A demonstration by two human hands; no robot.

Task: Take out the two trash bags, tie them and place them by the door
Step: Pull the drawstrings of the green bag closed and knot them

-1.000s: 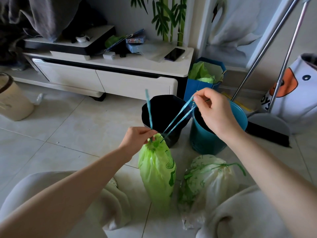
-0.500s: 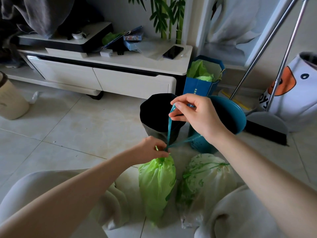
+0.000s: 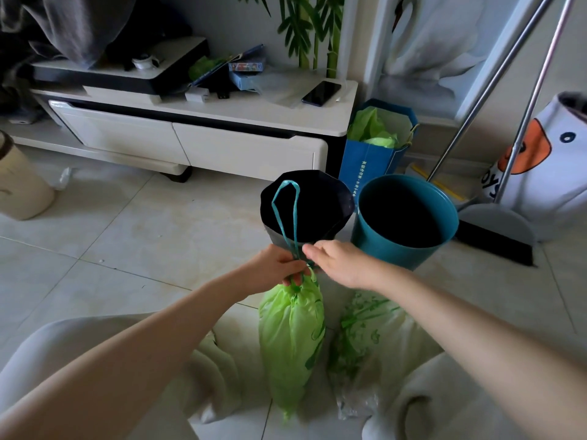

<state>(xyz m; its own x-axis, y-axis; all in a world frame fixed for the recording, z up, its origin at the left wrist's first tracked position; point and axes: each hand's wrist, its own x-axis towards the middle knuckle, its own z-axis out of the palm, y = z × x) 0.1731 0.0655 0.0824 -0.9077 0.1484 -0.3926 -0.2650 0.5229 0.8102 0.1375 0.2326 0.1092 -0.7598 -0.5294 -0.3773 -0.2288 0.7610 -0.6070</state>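
My right hand (image 3: 341, 265) is dropping from the raised drawstring (image 3: 286, 217) to the neck of the green trash bag (image 3: 290, 338) on the floor, joining my left hand (image 3: 276, 268); both grips are clamping there. Film is feeling soft, light, slippery.

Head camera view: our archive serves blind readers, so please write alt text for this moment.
Two bare hands, left hand and right hand, pinch the gathered neck of a green trash bag standing on the tile floor, its teal drawstring looping upward. A second pale, green-printed trash bag lies beside it, with a black bin and a teal bin just behind.
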